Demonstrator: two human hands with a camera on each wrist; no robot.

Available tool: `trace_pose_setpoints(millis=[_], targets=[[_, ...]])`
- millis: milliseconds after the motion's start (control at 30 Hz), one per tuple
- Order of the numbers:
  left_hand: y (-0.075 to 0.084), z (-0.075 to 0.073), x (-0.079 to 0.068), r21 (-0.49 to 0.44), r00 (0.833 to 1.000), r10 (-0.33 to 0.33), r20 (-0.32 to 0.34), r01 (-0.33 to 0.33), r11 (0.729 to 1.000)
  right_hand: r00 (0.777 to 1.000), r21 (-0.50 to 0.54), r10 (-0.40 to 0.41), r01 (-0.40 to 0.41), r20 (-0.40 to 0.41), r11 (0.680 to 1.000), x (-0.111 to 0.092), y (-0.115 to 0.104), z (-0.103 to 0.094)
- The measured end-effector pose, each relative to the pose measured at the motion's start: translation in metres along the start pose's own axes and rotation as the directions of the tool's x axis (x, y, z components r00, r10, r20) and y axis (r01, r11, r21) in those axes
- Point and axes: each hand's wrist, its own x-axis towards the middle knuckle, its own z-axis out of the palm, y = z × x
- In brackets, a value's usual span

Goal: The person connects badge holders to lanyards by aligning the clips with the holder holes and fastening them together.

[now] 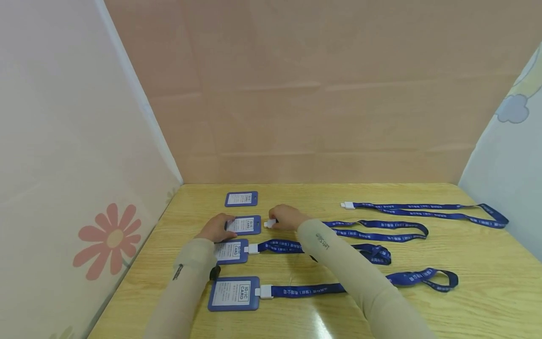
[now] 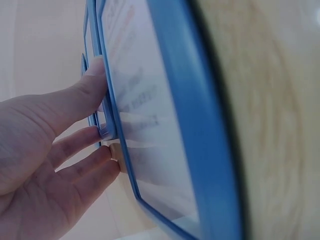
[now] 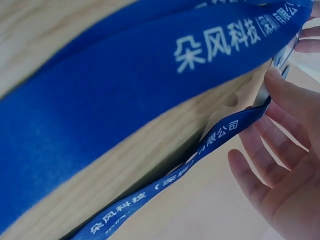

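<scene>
My left hand [image 1: 214,228] holds the left edge of a blue-framed ID card holder [image 1: 250,225], the second from the back. In the left wrist view its thumb [image 2: 82,95] lies along the face and the fingers reach the edge. Just right of that holder, my right hand [image 1: 289,217] pinches the white clip [image 1: 269,223] of a blue lanyard [image 1: 381,236]. A small gap separates clip and holder. The right wrist view has the lanyard [image 3: 220,135] running back from thumb and fingers, with a nearer strap [image 3: 125,85] across the foreground.
At the back lies another card holder [image 1: 241,198], and a loose lanyard [image 1: 423,207] is far right. Nearer me, two card holders, the front one [image 1: 234,307] and one partly under my left arm [image 1: 241,259], are joined to lanyards. Cloth walls border the wooden table [image 1: 466,254].
</scene>
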Motion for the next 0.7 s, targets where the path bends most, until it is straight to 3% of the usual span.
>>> trace_pose_setpoints(millis=[700], targets=[[-0.003,0.000,0.005,0.017,1.000,-0.008,-0.004,0.008,1.000,0.999,0.033,0.033,-0.033,0.006,0.999,0.013,-0.006,0.007]])
